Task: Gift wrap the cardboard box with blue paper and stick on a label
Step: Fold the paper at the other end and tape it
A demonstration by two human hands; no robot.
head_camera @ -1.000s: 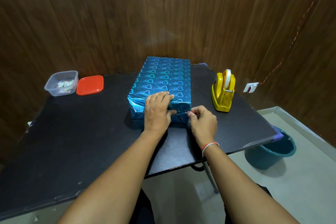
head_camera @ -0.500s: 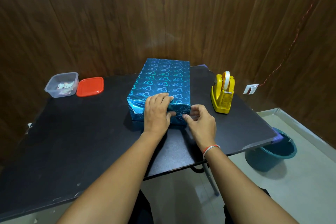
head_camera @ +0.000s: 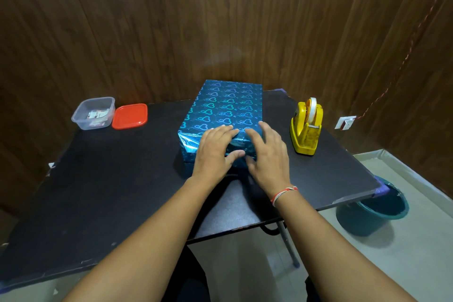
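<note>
The box wrapped in shiny blue heart-print paper [head_camera: 228,105] lies lengthwise in the middle of the black table [head_camera: 110,191]. My left hand [head_camera: 215,147] lies over its near top edge, fingers on top and thumb pressed against the folded near end. My right hand [head_camera: 269,154] rests beside it on the near right corner, fingers spread, thumb on the end face. The two hands hide most of the near end fold. No label shows on the box.
A yellow tape dispenser [head_camera: 306,127] stands right of the box. At the far left sit a clear plastic container [head_camera: 94,113] with small papers in it and its red lid [head_camera: 130,116]. A teal bucket [head_camera: 372,213] stands on the floor by the table's right corner.
My right hand has left its pinch at the box's lower right end and now lies spread over the near right corner. The left hand has stayed on the near edge.
</note>
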